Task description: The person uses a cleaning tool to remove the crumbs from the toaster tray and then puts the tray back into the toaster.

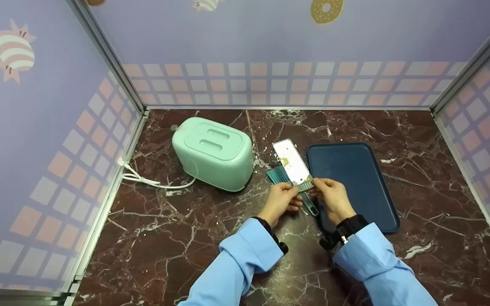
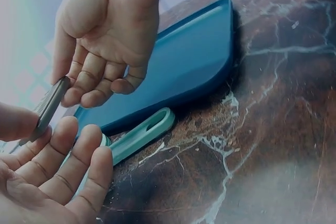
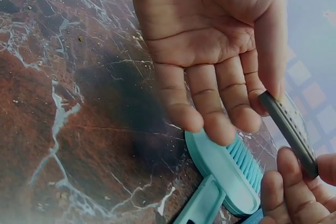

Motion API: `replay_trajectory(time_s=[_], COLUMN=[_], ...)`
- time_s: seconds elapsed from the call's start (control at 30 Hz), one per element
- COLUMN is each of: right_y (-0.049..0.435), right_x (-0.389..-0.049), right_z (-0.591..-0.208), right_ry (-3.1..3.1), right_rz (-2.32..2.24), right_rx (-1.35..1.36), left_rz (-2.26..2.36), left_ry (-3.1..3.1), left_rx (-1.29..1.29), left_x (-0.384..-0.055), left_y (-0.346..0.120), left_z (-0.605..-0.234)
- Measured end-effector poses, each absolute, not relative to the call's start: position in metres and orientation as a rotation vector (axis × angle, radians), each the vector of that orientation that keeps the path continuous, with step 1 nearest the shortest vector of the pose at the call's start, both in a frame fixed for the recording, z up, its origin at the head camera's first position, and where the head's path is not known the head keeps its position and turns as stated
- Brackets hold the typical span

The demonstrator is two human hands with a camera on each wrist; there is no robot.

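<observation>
Both hands pinch the near end of a slim crumb tray (image 1: 294,165), with crumbs on its shiny surface. My left hand (image 1: 280,200) grips one corner between thumb and index finger; my right hand (image 1: 334,199) grips the other corner likewise. In the left wrist view, the left hand's other fingers (image 2: 79,166) are loosely bent beneath the edge. A teal brush (image 1: 310,205) lies under the crumb tray, its bristles partly hidden in the head view. To the left stands a mint-green toaster (image 1: 214,146), its top showing two oblong recesses.
A dark blue rectangular tray (image 1: 357,180) lies right of the brush, partly behind the right hand. The toaster's white cord (image 1: 143,182) runs to the left wall. Small crumbs dot the dark marbled tabletop (image 1: 164,250). Patterned panels (image 1: 270,46) enclose the back and sides.
</observation>
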State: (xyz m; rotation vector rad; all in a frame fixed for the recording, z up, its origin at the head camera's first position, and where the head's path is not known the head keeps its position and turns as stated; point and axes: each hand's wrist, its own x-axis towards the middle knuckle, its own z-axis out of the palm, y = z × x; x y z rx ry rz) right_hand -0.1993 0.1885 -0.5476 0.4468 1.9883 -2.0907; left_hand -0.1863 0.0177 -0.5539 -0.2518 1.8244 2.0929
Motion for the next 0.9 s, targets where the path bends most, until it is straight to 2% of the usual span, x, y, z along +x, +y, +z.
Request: replay_trajectory(time_s=[0.9], right_y=[0.160], right_x=[-0.188], right_z=[-0.553], right_ry=[2.038], right_rz=[-1.982], right_rx=[0.388], left_rz=[2.469], left_ry=[1.502], left_rx=[-0.440], left_x=[-0.194], left_y=[0.007], left_z=[-0.563])
